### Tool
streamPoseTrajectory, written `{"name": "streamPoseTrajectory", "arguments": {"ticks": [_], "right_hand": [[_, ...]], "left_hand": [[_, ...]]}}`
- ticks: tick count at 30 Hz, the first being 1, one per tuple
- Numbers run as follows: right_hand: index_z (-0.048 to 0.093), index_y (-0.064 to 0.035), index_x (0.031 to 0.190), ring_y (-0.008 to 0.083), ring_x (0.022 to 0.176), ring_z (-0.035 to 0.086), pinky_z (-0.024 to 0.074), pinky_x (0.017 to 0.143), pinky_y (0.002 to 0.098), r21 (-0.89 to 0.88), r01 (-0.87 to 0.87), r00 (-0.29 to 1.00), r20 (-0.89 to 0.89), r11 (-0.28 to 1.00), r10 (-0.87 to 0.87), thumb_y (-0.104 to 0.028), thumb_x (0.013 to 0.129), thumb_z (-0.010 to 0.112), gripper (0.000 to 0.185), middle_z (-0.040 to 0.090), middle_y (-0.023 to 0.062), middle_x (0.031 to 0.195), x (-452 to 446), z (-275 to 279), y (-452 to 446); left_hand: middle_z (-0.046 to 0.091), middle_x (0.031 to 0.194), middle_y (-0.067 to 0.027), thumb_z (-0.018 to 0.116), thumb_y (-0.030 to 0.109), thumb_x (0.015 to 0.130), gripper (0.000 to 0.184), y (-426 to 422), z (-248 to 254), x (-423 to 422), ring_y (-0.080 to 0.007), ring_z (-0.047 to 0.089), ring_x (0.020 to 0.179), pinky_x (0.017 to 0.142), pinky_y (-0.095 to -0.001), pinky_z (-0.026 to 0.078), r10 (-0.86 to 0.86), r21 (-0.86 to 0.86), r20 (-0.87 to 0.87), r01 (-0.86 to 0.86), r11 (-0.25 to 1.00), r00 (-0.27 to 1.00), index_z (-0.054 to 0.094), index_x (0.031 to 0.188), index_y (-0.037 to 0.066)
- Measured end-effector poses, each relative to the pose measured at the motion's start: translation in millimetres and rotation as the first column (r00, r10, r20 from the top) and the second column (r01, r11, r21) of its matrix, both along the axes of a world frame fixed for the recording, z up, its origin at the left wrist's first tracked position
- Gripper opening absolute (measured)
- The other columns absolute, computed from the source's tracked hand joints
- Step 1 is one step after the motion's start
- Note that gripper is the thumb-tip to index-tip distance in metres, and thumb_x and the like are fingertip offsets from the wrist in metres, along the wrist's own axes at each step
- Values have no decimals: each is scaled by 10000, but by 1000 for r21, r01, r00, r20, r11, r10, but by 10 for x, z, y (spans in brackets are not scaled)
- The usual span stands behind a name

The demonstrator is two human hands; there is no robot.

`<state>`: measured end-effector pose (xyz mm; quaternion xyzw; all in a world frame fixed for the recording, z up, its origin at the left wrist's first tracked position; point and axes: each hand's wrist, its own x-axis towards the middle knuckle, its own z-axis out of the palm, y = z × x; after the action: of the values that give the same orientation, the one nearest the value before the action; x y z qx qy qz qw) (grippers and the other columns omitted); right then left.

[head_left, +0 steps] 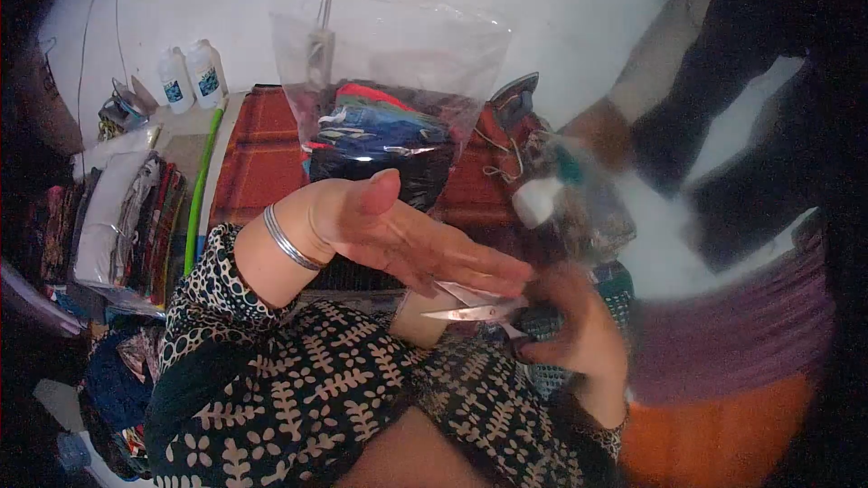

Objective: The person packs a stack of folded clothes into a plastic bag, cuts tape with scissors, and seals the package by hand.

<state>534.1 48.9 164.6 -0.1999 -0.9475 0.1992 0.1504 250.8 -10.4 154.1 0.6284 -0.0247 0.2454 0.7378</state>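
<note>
The left forearm (pixel 268 262) slanted upward and inward, the wrist bent so that the left hand (pixel 425 242) pointed across the body, fingers extended close together, thumb lifted apart. The right hand (pixel 579 325) (blurred, its finger outlines soft) was curled inward near the left fingertips; whether they touched was unclear.
</note>
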Motion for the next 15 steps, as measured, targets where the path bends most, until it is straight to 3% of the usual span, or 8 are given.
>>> {"name": "streamPoseTrajectory", "arguments": {"ticks": [2,4,7,15], "right_hand": [[577,-6,907,363,944,549,460,813,397,5,46,998,32,999,-47,-182,420,824,574,543,175,1011,106,9,-18],[567,1,924,374,996,541,454,865,394,-15,111,985,135,994,-108,-191,407,826,609,534,192,1067,264,18,0],[562,4,929,371,1016,536,445,885,388,-87,149,982,132,985,-137,-189,418,819,604,533,197,1077,423,5,10],[565,-14,884,360,883,528,438,784,394,25,82,997,15,996,-82,-185,420,801,549,528,150,917,85,-64,-2]], "left_hand": [[90,1523,-190,252,929,622,1302,2,4,-29,-252,90,1419,1132,-402,76,17,20,25,-17,1000,1000,24,1437,-60],[88,1517,-209,269,954,568,1359,-21,59,-124,-271,111,1415,1131,-402,88,118,-44,-60,-121,992,991,48,1435,-68],[85,1509,-233,273,969,532,1396,-22,126,-176,-297,134,1407,1126,-415,119,140,-67,-46,-143,987,989,75,1429,-83],[79,1489,-285,247,943,592,1346,45,190,-98,-340,130,1399,1118,-452,141,54,95,-26,-51,994,998,92,1413,-112]]}}
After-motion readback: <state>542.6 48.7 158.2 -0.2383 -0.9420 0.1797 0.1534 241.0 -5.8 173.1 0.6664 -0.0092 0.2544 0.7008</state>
